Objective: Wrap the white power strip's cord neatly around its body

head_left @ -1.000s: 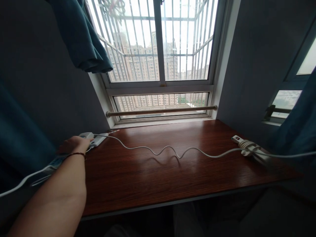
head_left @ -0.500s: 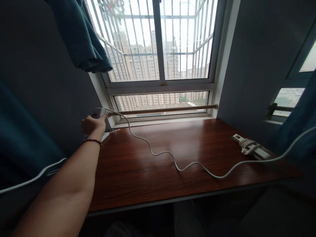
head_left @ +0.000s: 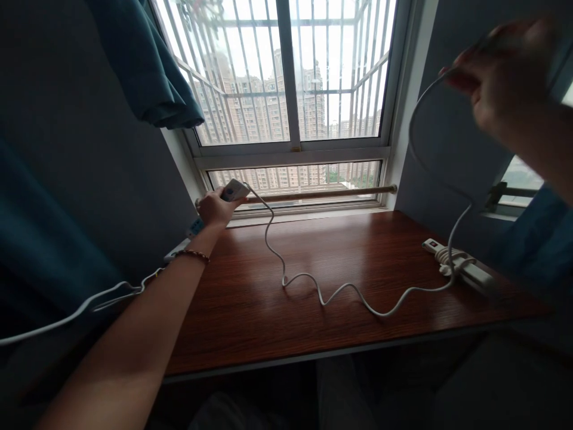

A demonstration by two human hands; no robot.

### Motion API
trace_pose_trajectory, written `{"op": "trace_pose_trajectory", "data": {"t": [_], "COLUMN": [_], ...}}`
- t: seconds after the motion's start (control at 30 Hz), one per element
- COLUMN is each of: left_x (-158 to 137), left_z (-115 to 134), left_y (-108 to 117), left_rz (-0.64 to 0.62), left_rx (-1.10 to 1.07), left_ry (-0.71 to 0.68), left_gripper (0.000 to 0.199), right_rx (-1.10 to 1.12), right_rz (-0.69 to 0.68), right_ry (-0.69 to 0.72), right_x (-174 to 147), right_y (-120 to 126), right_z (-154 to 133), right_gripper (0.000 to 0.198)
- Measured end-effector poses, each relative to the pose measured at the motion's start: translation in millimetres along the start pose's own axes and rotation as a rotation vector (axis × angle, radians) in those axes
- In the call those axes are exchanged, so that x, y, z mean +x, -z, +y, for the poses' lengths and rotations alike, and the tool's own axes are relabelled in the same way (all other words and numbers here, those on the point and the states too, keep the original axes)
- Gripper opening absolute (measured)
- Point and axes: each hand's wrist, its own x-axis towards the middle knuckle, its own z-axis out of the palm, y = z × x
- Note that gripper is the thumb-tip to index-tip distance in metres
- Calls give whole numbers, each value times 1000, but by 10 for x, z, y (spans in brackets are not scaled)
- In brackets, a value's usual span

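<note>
My left hand (head_left: 213, 208) is raised at the far left of the wooden desk (head_left: 322, 322), shut on a small white controller (head_left: 235, 190) with a blue mark. A white cable (head_left: 313, 289) runs from the controller, loops across the desk and rises to my right hand (head_left: 501, 77), which is lifted high at the right, blurred, and pinches the cable. A thin bracelet sits on my left wrist.
A white power strip (head_left: 461, 266) with its cord wound around it lies at the desk's right side. Another white strip (head_left: 179, 246) and cable (head_left: 89, 304) sit at the left edge. A barred window (head_left: 290, 89) with a wooden rod (head_left: 322, 193) is behind; teal curtains hang on both sides.
My left hand lifted the controller off the left strip and carried it up and right. My right hand came into view, raising the cable, whose slack gathered toward the desk's middle.
</note>
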Motion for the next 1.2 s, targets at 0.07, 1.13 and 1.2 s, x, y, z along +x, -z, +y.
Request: {"op": "trace_pose_trajectory", "data": {"t": [0.07, 1.13, 1.2], "left_x": [-108, -1855, -1858], "left_z": [98, 349, 350], "left_y": [-2, 380, 383], "left_rz": [65, -202, -190], "left_rx": [59, -137, -132], "left_ry": [31, -127, -153], "left_gripper": [72, 61, 62], "right_rx": [-17, -1065, -1026], "right_rz": [-160, -1409, -1373], "right_ry": [-139, -111, -132], "right_x": [-399, -3528, -3532], "right_y": [-217, -691, -751], "right_z": [74, 1630, 1502], "right_gripper": [31, 38, 40]}}
